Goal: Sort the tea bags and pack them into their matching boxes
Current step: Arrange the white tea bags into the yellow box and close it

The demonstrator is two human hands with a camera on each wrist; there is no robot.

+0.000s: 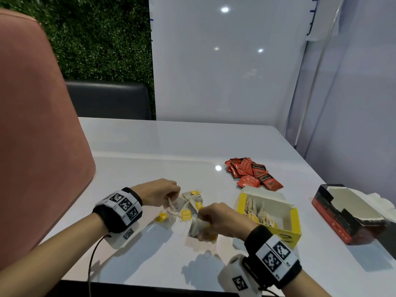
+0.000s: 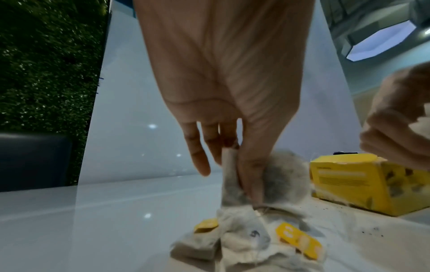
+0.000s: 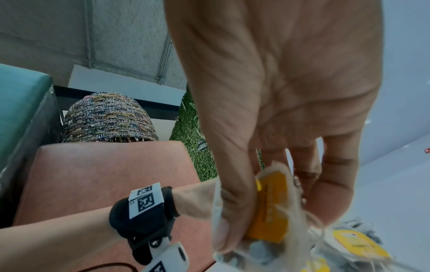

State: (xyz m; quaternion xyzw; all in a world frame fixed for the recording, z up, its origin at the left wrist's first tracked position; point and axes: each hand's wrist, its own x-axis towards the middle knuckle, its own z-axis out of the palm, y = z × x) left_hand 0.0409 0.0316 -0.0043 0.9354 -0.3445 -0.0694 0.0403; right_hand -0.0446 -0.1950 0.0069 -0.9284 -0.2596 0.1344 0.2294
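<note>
Both hands pinch tea bags (image 1: pixel 194 207) over a glossy white table (image 1: pixel 150 146) beside white wall panels (image 1: pixel 225 71).

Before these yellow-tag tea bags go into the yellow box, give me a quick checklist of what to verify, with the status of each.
1. Right hand has a firm grip on its tea bags: ok, fingers and thumb are curled round a bunch.
2. Left hand holds a bag: ok, it pinches one from the loose pile.
3. Yellow box is open: ok, top open, bags already inside.
4. Room left in the box: ok, bare space shows at its right side.
5. Strings free of tangles: cannot tell, they are bunched together.
6. Red packets kept apart: ok, they lie in their own heap behind the box.
</note>
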